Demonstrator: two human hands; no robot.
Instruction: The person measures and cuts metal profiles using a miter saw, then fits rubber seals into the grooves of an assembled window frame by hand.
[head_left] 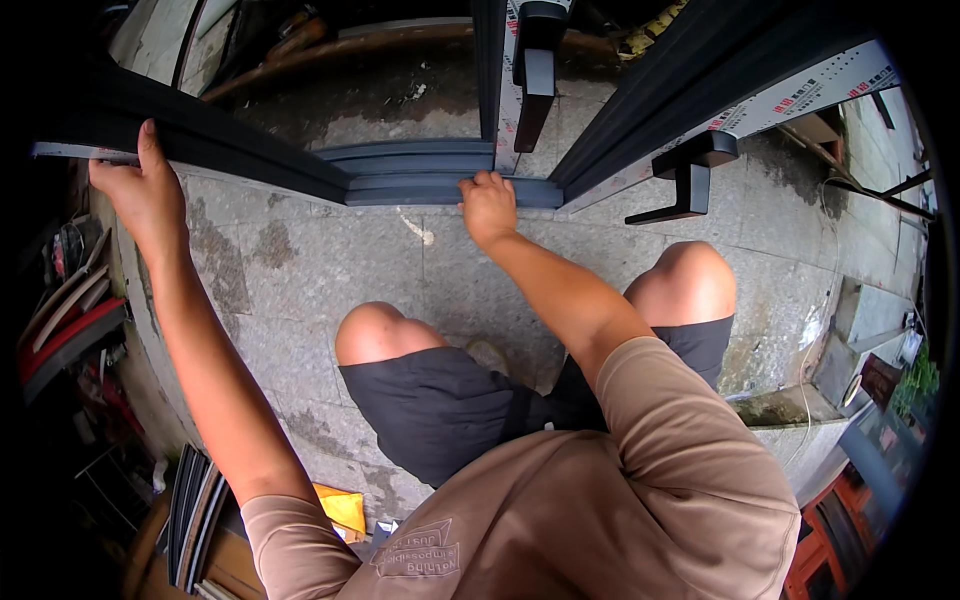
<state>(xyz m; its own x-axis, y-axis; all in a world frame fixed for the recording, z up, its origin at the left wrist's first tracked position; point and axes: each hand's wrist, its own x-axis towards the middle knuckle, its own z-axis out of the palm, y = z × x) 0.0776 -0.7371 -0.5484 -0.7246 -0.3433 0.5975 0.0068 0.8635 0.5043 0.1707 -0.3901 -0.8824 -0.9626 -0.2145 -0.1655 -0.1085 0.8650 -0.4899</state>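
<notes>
A dark grey door or window frame stands in front of me. At the far left, my left hand grips its left side, thumb on the dark face and fingers tucked around the edge. My right hand is closed over the grooved lower rail, near the centre, fingertips curled on its edge. Just beyond the right hand is a sash edge with printed protective film and a black lever handle. A second black lever handle sits on the filmed right side of the frame.
Grey stone paving lies under and around my bent knees. Dark profile strips lean at lower left, near a yellow packet. A red item lies among clutter at left. A concrete ledge stands at right, with orange-red pieces below.
</notes>
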